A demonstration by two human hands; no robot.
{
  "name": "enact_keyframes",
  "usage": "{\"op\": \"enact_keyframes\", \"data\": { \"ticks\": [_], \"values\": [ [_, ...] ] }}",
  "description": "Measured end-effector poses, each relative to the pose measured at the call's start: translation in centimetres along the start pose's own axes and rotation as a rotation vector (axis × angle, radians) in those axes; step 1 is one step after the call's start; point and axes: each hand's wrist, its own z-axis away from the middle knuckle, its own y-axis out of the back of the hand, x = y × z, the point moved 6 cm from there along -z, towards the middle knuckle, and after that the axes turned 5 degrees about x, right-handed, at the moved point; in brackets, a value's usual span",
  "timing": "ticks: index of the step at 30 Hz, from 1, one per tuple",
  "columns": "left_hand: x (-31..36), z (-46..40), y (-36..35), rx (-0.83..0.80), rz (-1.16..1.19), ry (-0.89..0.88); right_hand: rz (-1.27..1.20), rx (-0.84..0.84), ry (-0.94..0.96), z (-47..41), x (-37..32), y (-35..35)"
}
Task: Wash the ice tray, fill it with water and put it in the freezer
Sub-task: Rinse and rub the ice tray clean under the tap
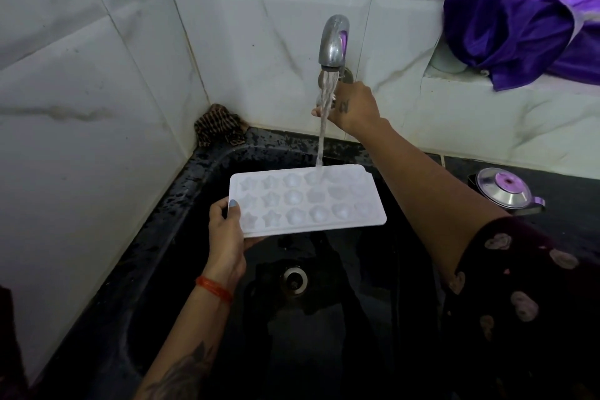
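Both hands clamped: left point(227, 230) on water-catching ice tray point(306, 200), right point(352, 105) on tap handle

- The black counter point(181, 185) wraps around a black sink point(227, 351) sunk into it, wet and speckled along the rim; it runs into the corner of white tiled walls
- A crumpled brown patterned cloth point(219, 127) sits on the counter in the corner behind the sink's far left, touching both walls
- A steel lid with a purple knob point(503, 188) rests on the counter to the right of the sink, near the back wall
- A round metal drain point(294, 279) lies in the sink's floor, near the middle; the basin around it looks wet
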Motion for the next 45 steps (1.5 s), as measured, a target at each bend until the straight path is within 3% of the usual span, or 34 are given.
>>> {"op": "enact_keyframes", "data": {
  "ticks": [10,15,17,23,28,45],
  "values": [
    [0.1,0.1,-2.4,-0.057,0.021,0.017,-0.052,-0.015,-0.016,-0.2,0.5,-0.1],
    [0.0,-0.2,-2.7,-0.055,-0.004,0.006,-0.078,-0.145,-0.056,1.1,1.7,-0.3],
    [0.0,-0.2,-2.6,-0.051,0.000,0.005,-0.118,-0.183,-0.103,2.9,2.8,-0.7],
    [-0.1,-0.4,-2.2,-0.037,-0.012,-0.010,-0.145,-0.056,-0.404,8.2,7.2,-0.1],
    [-0.7,-0.5,-2.4,-0.046,0.002,0.013,-0.277,-0.200,-0.634,13.5,10.3,-1.8],
    [-2.1,0.9,-7.2,-0.320,-0.102,0.155,-0.415,0.106,-0.837,19.2,15.4,2.2]
  ]
}}
